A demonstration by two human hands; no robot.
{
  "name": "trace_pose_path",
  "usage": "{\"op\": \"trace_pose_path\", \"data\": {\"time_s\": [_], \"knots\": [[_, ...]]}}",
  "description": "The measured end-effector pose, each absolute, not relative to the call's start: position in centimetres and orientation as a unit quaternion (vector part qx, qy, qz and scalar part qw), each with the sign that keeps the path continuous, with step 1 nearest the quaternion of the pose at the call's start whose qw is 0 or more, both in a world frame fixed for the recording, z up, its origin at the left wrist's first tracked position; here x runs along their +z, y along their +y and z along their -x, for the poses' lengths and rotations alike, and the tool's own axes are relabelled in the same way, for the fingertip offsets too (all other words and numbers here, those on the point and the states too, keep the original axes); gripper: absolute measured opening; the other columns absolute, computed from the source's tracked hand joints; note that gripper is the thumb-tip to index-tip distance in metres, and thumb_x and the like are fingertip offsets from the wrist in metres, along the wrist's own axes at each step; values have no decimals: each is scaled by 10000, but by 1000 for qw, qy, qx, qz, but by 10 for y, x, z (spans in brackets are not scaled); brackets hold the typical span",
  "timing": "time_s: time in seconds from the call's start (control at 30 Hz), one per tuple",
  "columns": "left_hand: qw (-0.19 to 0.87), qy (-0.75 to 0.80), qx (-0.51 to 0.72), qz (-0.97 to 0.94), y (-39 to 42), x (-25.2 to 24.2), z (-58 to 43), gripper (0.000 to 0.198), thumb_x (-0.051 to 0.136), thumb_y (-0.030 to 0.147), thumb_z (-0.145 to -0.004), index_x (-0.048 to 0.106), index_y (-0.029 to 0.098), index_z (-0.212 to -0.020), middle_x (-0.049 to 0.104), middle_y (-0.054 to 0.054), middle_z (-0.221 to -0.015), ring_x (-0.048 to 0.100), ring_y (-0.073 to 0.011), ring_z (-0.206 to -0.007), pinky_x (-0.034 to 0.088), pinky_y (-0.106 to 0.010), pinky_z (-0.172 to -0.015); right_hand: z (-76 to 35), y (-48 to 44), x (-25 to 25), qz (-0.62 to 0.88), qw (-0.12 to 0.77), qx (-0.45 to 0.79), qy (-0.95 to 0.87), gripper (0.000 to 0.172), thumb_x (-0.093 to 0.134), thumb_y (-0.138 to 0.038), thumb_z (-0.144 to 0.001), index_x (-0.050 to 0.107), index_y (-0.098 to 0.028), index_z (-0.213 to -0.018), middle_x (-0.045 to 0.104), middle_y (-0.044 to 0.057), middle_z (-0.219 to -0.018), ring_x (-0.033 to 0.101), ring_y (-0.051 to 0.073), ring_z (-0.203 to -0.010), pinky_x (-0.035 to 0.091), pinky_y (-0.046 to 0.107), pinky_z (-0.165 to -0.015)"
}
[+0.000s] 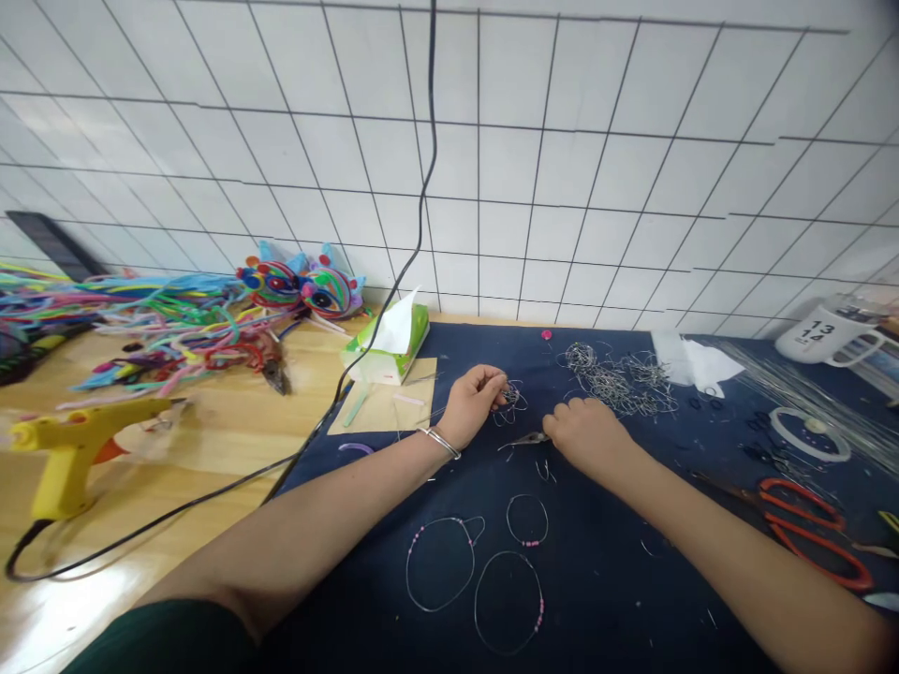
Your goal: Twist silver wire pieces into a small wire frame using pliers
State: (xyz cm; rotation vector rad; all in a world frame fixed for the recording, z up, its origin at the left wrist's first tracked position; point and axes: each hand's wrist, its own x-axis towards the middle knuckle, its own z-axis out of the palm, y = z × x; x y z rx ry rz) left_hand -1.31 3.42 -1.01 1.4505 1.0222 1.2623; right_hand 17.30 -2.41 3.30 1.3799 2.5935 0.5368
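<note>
My left hand (476,404) pinches a small bundle of looped thin wire (514,404) between thumb and fingers. Wrapped around the handles of a pair of pliers (528,438), my right hand (586,432) is closed just to the right. The pliers' jaws point left, with a short bent wire end by their tip. Nearer to me on the dark blue cloth (596,590) lie wire rings with pink beads: one with a small side loop (441,564), a small one (526,520) and a larger one (509,604). Beyond my right hand rests a tangle of wire pieces (614,379).
A yellow glue gun (84,449) stands left on the wooden table, its black cord (428,187) crossing the view. A tissue pack (393,342) and colourful pipe cleaners (161,318) sit behind. Right are orange-handled scissors (818,534), a tape roll (810,434), straight wires (821,398) and a mug (825,334).
</note>
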Motion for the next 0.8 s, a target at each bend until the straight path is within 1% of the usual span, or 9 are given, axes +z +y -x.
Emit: {"op": "trace_pose_path", "data": {"time_s": [0.1,0.27,0.4,0.47,0.57,0.67,0.73,0.8], "knots": [[465,420,514,-586,35,-10,14,245,491,382,-761,554,153,-822,590,-16,-714,530,-77,-550,395,-174,-485,-192,-14,39,-452,84,201,865,137,427,-109,-774,553,-162,-760,562,66,-706,473,154,-689,216,273,-581],[480,422,501,-583,35,-10,13,264,502,400,-751,558,148,-810,586,-13,-675,518,-75,-535,393,-173,-479,-211,1,39,-489,88,236,835,161,413,-92,-777,557,-161,-761,550,67,-706,465,158,-712,220,285,-616],[483,429,493,-582,34,-11,11,275,506,407,-748,558,144,-809,584,-12,-657,511,-73,-522,393,-174,-477,-212,5,34,-496,85,224,835,178,403,-97,-781,567,-166,-782,560,76,-754,476,164,-754,247,291,-651],[482,429,490,-586,34,-12,11,275,502,408,-751,558,145,-809,579,-9,-638,509,-74,-521,395,-174,-480,-213,5,33,-516,85,209,826,182,398,-139,-794,576,-173,-810,569,81,-784,487,174,-786,269,298,-673],[482,430,478,-595,34,-12,11,277,500,411,-751,560,144,-795,566,-3,-597,500,-73,-507,393,-174,-481,-217,7,36,-572,108,135,802,226,395,-292,-811,591,-185,-850,584,87,-813,517,190,-786,312,305,-668],[485,431,466,-602,33,-12,10,278,498,413,-750,561,144,-780,558,2,-578,484,-68,-488,391,-174,-477,-221,6,42,-616,170,7,769,372,364,-463,-794,611,-192,-858,599,94,-806,548,189,-711,354,305,-619],[488,430,459,-606,33,-12,10,274,494,411,-750,561,146,-774,558,5,-578,484,-67,-486,392,-175,-478,-222,3,47,-620,202,-48,757,444,350,-529,-770,625,-188,-843,606,103,-794,560,200,-694,375,316,-605],[490,430,445,-614,33,-12,9,270,495,409,-748,561,149,-768,569,1,-596,504,-73,-500,392,-175,-475,-221,0,52,-611,217,-66,758,479,351,-557,-748,634,-176,-815,611,111,-775,569,220,-700,388,331,-599]]}}
